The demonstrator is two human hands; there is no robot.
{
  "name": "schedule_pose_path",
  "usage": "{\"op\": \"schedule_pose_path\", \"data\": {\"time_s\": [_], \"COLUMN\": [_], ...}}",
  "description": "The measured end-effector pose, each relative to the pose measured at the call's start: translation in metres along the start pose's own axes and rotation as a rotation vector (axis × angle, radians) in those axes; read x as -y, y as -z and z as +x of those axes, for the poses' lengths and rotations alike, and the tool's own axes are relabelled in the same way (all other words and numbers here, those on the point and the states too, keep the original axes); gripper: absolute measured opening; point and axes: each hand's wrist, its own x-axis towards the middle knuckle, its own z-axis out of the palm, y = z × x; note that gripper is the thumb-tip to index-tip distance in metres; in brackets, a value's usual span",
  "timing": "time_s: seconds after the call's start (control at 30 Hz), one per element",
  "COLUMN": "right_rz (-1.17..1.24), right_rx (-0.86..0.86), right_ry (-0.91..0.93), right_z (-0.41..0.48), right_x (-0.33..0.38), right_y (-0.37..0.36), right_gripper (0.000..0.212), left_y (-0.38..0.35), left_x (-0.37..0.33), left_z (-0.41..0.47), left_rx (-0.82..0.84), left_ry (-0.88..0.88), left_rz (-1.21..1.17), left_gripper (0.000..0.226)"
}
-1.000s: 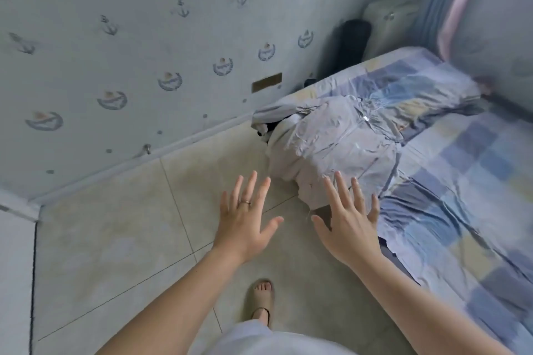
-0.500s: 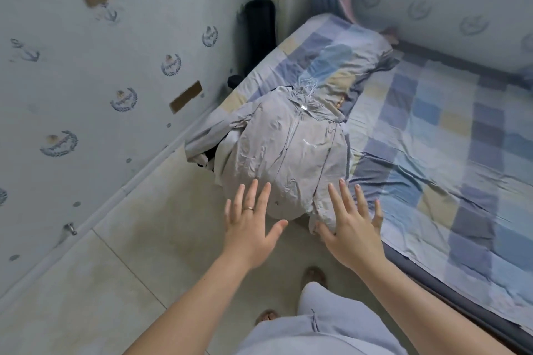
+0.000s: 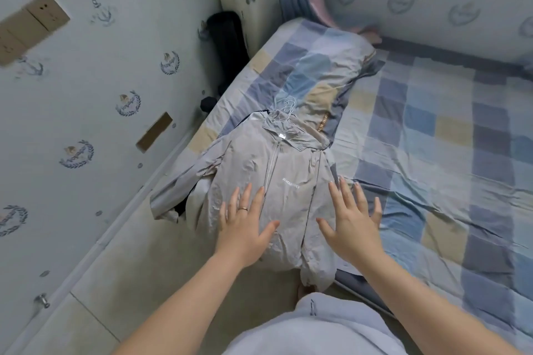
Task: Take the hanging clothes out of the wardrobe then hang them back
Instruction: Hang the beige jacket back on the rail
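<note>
Grey jacket (image 3: 259, 170) on wire hangers (image 3: 284, 109), laid over bed (image 3: 432, 153) edge.
Left hand (image 3: 245, 225) and right hand (image 3: 350, 220): fingers spread, over jacket front.

Left grip (image 3: 245, 228): thin gold-coloured ring (image 3: 244, 208) on one finger; right grip (image 3: 352, 228): fingers bare; both forearms bare to the lower frame edge; below them, a pale grey-lilac garment (image 3: 331, 328), softly creased, with a short dark mark near its top.
</note>
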Motion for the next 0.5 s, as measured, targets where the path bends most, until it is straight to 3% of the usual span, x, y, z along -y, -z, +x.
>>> {"op": "schedule_pose_path", "data": {"time_s": [0.3, 0.5], "right_rz": [-0.021, -0.019], "right_rx": [0.11, 0.229], "right_ry": [0.01, -0.038], "right_z": [0.125, 0.208], "right_x": [-0.036, -0.037], "right_y": [0.008, -0.036], "right_gripper": [0.081, 0.08], "left_y": [0.013, -0.016], "left_x": [-0.015, 0.01], "left_z": [0.136, 0.245], "left_rx": [0.077, 0.18], "left_ry": [-0.013, -0.011], "left_rz": [0.035, 0.03], "left_gripper": [0.075, 0.073]}}
